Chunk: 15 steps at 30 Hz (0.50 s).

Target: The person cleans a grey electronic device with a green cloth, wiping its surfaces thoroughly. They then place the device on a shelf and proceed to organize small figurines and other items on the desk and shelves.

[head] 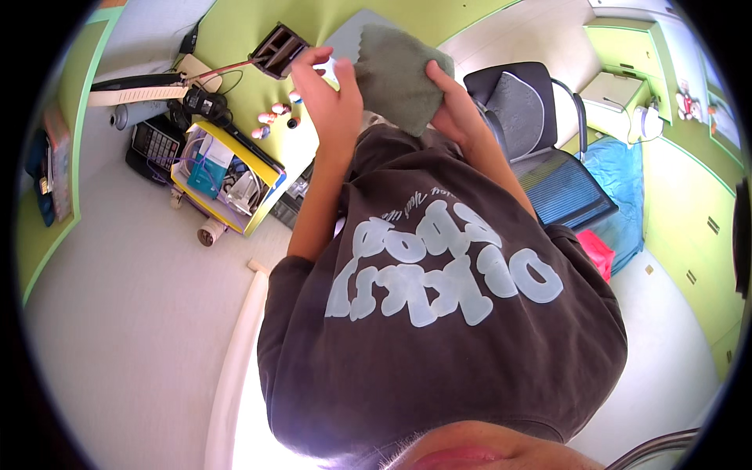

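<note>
A grey-green cloth (396, 76) hangs in front of me above a green desk, its left edge scalloped. My right hand (455, 106) grips the cloth's right side, thumb in front; the fingers behind it are partly hidden. My left hand (329, 88) is raised at the cloth's left side with thumb and fingers apart and nothing between them. Behind the cloth lies a flat grey item (358, 32), mostly covered. A dark brown wooden compartment box (279, 50) stands just beyond my left fingertips. Several small figurines (273, 114) stand on the desk below that hand.
At the left are a yellow-edged box (267, 170) of cables and packages, a black desk telephone (155, 144) and a cardboard tube (211, 231). A black mesh office chair (564, 188) with a grey cushion (520, 114) stands at the right, by green cabinets (687, 229).
</note>
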Available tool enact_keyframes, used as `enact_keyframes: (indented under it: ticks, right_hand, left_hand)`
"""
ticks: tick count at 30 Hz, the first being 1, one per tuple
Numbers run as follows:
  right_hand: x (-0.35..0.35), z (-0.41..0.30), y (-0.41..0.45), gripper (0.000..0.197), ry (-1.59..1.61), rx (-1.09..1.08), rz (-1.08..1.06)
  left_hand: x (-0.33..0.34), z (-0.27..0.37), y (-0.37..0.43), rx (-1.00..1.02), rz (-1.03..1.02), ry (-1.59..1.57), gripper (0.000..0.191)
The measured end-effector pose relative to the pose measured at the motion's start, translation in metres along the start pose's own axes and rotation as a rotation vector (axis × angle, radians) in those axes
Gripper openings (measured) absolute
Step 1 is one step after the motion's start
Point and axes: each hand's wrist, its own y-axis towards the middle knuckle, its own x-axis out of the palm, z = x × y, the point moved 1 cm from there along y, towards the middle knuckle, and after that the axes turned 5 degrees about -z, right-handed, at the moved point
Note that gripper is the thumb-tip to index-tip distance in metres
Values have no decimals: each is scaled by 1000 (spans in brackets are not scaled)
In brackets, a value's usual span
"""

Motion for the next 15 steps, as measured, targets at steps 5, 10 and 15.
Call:
enact_keyframes:
  ticks: [5,10,15]
  right_hand:
    - [-47,7,11,64,478,67,-254]
    - [-66,7,1,68,492,-87,-344]
    - [-84,-4,-14,65,344,-99,-118]
  left_hand:
    - [-1,14,-16,311,-165,368,34]
    - [-22,-113,-12,-415,113,72,46]
    - [3,-140,-21,-447,-151,121,70]
